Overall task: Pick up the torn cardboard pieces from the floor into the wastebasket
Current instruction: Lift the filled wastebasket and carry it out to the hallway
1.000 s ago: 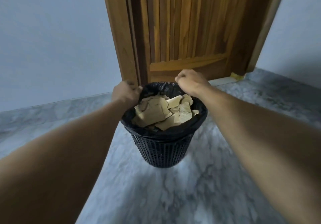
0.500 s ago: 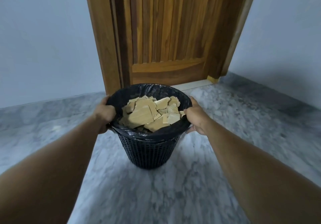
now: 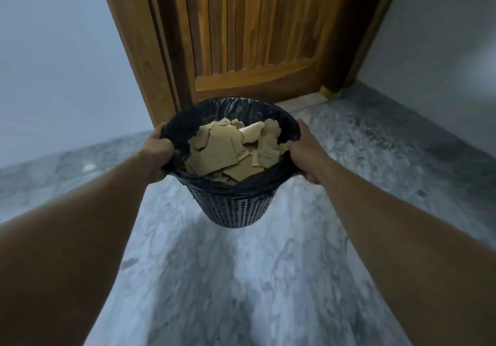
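Note:
A black mesh wastebasket (image 3: 236, 211) lined with a black plastic bag sits in the middle of the view, tilted toward me. Several torn tan cardboard pieces (image 3: 222, 149) fill it almost to the rim. My left hand (image 3: 158, 149) grips the left side of the rim, fingers curled over the bag. On the opposite side my right hand (image 3: 306, 152) clasps the rim, thumb on top. I see no cardboard on the floor.
A grey marble floor (image 3: 241, 278) spreads below and around the basket. A wooden door (image 3: 255, 37) in its frame stands right behind it. Pale walls run off to the left and right.
Both hands slid from the far rim to the basket's left and right sides and gripped it. The basket now looks nearer to me and tilted, seemingly raised off the floor.

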Demonstrator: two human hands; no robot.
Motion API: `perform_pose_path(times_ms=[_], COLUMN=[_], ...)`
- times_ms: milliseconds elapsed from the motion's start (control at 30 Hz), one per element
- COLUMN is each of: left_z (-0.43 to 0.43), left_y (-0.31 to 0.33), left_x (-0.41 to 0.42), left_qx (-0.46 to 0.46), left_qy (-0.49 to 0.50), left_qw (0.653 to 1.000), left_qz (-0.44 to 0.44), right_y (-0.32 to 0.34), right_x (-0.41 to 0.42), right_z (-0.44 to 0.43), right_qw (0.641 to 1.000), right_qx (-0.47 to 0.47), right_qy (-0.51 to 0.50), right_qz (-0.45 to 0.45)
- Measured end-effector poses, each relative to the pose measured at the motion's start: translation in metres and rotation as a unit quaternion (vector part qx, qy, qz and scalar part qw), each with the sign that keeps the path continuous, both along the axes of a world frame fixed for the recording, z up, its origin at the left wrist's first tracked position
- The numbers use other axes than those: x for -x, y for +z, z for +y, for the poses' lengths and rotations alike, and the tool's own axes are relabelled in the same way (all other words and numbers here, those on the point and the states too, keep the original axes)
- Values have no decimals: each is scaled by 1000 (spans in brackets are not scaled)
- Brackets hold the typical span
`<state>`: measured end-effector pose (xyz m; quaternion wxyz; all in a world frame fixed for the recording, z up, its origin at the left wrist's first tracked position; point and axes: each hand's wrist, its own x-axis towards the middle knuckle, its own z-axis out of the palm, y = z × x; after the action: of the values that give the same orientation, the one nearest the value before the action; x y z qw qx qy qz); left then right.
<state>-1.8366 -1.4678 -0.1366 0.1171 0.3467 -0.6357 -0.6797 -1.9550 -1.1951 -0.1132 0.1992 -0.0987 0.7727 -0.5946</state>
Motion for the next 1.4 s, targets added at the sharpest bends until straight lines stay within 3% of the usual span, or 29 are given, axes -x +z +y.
perform_pose_path(times_ms=[200, 400, 533, 633, 800, 933, 1100, 1233, 1400], left_z=[34, 87, 139, 181, 248, 311, 428, 515, 632], left_y=[161, 347, 450, 516, 601, 630, 706, 727, 746], left_x=[29, 62, 93, 125, 178, 231, 200, 166, 92], left_qx=[-17, -26, -51, -72, -27, -18, -39, -42, -31], left_qy=[-20, -64, -129, -208, -339, -433, -560, -641, -722], left_qw=[999, 995, 989, 975, 940, 901, 826, 766, 691], left_qz=[-24, -68, -56, -34, -23, 27, 60, 30, 10], right_y=[145, 335, 447, 496, 593, 649, 690, 698, 702], right_x=[12, 17, 15, 20, -10, -46, -116, -180, -289], right_z=[42, 121, 179, 229, 293, 342, 405, 457, 523], right_qw=[999, 990, 988, 979, 950, 912, 837, 785, 693], right_qx=[3, -16, -8, -8, 16, 40, 29, 19, -21], right_qy=[-41, -119, -154, -202, -312, -407, -544, -618, -720], right_qz=[-33, -74, -30, -32, 25, 25, 43, 45, 34])
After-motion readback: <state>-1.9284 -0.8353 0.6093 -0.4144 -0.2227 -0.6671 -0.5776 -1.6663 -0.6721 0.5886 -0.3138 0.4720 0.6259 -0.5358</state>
